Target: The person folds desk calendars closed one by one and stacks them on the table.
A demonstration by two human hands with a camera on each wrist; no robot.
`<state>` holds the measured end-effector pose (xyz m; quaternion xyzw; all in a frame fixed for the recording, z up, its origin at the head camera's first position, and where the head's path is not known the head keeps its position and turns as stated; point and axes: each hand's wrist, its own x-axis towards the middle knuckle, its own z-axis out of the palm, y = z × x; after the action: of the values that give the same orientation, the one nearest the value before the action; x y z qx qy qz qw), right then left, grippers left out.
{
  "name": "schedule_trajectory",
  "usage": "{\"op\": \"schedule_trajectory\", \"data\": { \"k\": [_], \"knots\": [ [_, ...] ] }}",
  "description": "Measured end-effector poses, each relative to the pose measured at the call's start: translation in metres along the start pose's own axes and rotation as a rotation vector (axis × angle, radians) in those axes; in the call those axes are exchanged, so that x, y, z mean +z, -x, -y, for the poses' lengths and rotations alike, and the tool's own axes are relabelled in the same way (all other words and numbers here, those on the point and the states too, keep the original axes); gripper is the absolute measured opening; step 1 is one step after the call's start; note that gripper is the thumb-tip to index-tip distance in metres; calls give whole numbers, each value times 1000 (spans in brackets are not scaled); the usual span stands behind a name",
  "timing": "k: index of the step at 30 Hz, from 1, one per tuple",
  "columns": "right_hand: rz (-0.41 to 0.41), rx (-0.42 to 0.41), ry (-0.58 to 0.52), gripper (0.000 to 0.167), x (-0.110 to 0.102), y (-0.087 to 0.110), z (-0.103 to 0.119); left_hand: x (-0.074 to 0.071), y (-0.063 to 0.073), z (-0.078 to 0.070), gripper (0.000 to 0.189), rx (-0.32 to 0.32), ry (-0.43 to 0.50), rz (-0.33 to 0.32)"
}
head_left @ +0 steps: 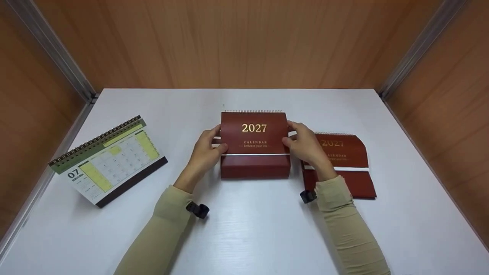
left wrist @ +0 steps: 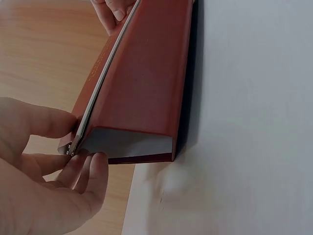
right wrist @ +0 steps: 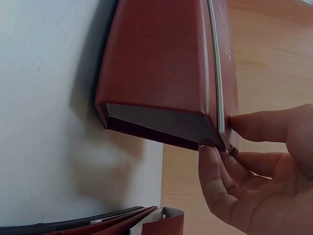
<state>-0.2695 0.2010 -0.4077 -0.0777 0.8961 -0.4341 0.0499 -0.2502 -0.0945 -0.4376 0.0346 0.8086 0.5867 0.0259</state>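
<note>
A dark red desk calendar [head_left: 255, 166] marked 2027 in gold stands at the middle of the table, its spiral binding along the top. My left hand [head_left: 208, 151] grips its left side, with the thumb on the front cover and the fingers behind. On the other side my right hand [head_left: 303, 143] pinches the edge in the same manner. Both wrist views show the hollow, folded stand of the calendar [left wrist: 142, 73] from its ends, with the pale page edges between thumb and fingers. In the right wrist view the fingertips [right wrist: 210, 154] lie at the back of the pages.
A second red 2027 calendar [head_left: 349, 185] lies at the right, partly behind the right forearm. On the left a green and white calendar [head_left: 126, 156] stands at a slant, showing page 07. Wooden panels [head_left: 244, 46] enclose the white table [head_left: 237, 236] at back and sides.
</note>
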Motion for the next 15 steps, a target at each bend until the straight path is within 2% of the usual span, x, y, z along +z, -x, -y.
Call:
{"op": "schedule_trajectory", "data": {
  "k": [6,15],
  "knots": [
    [18,1,8,65,3,-1,-2,0,0,4,68,-7,-54,18],
    [39,-6,66,63,8,-4,-5,0,3,6,66,-22,-80,37]
  ]
}}
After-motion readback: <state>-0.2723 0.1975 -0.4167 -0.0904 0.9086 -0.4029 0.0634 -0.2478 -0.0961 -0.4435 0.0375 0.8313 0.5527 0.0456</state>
